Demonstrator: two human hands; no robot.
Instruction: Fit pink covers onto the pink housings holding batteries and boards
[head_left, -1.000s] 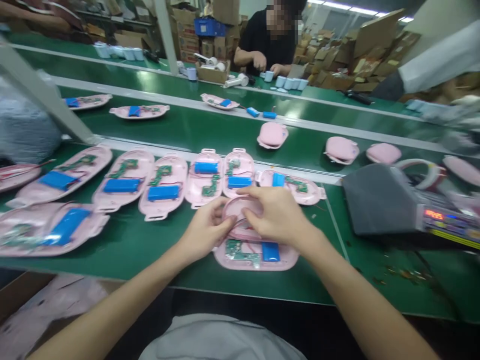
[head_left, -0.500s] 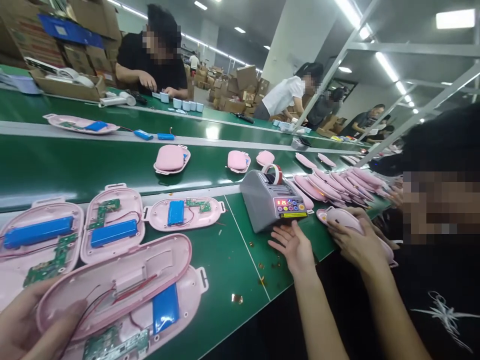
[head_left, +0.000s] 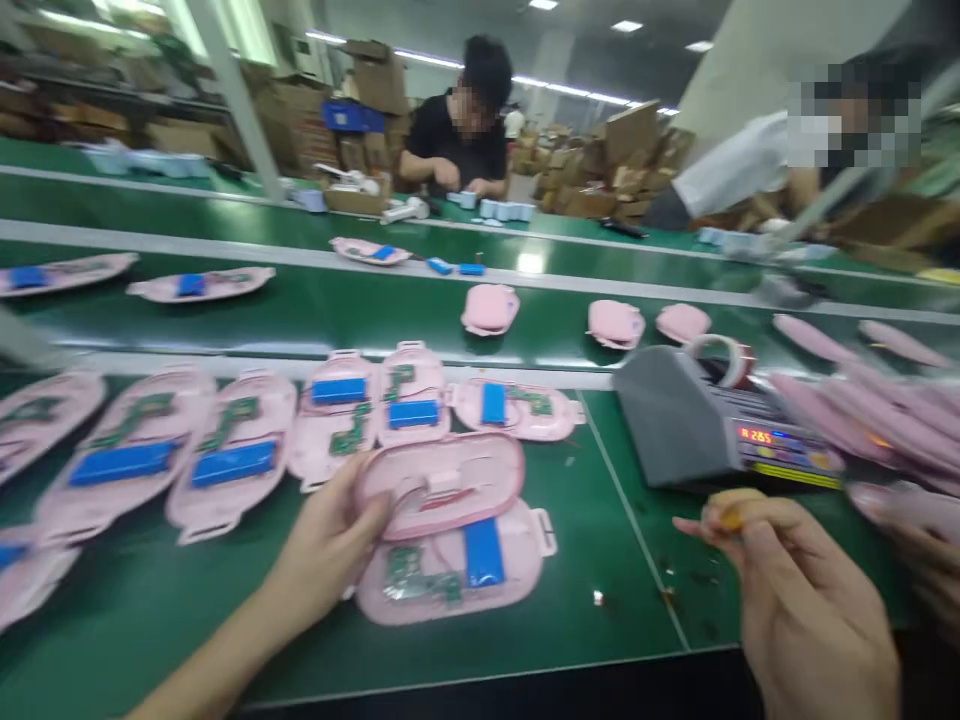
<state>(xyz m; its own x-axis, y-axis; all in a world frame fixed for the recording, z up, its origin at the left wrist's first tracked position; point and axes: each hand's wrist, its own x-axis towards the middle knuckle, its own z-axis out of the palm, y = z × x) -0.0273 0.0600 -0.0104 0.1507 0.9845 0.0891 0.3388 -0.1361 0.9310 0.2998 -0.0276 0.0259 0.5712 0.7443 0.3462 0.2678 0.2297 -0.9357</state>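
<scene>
In the head view, my left hand (head_left: 337,530) is closed round the left end of a pink plastic shell half (head_left: 442,485), tilted with its hollow inside and thin wires facing me. It is held over a second pink half (head_left: 502,585) on the bench, which carries a blue battery pack (head_left: 484,552) and a green circuit board (head_left: 420,580). To the right, my right hand (head_left: 810,590) pinches a small piece of amber tape (head_left: 731,520) between thumb and fingers. Just beyond those fingertips stands a grey tape dispenser (head_left: 675,420) with a lit red display.
Open pink shells with batteries (head_left: 232,450) line the green bench (head_left: 570,660) on the left. Closed pink shells (head_left: 900,410) are piled right of the dispenser. A co-worker's hand (head_left: 930,550) is at the right edge. Small tape scraps (head_left: 598,598) lie near the front.
The view has swung left. My right hand, previously spread below the dispenser's front, is now pinching a piece of amber tape. My left hand still holds the shell half over the other one.
</scene>
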